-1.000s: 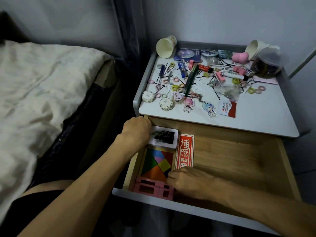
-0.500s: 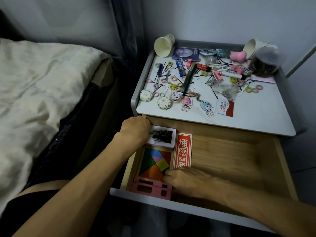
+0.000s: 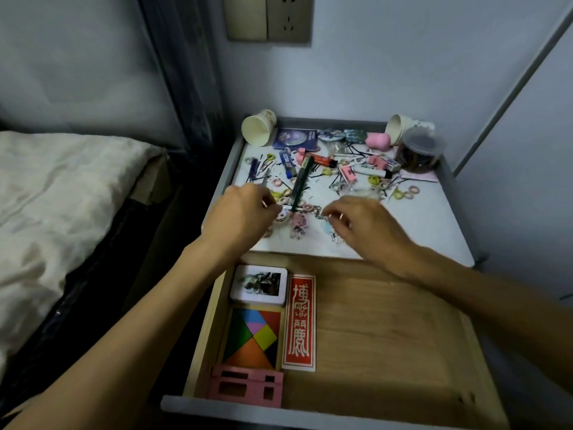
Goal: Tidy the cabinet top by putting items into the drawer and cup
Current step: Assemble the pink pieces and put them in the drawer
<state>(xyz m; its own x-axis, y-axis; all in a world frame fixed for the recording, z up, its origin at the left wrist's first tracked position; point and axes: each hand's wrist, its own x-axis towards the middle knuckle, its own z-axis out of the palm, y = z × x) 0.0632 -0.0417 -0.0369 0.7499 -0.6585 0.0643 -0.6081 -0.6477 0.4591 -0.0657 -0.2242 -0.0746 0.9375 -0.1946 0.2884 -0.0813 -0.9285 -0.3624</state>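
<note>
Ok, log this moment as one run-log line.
drawer: open | left hand: over keychains, grasp unclear | right hand: over keychains, grasp unclear | paper cups: tipped over | cabinet top: cluttered

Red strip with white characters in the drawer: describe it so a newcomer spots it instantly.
Start at the open wooden drawer below the cluttered cabinet top. Its contents sit along the left side; the red strip lies flat just right of the colourful tangram puzzle and the white-framed box. It is the only long, narrow red item there, with white characters running down it.
</note>
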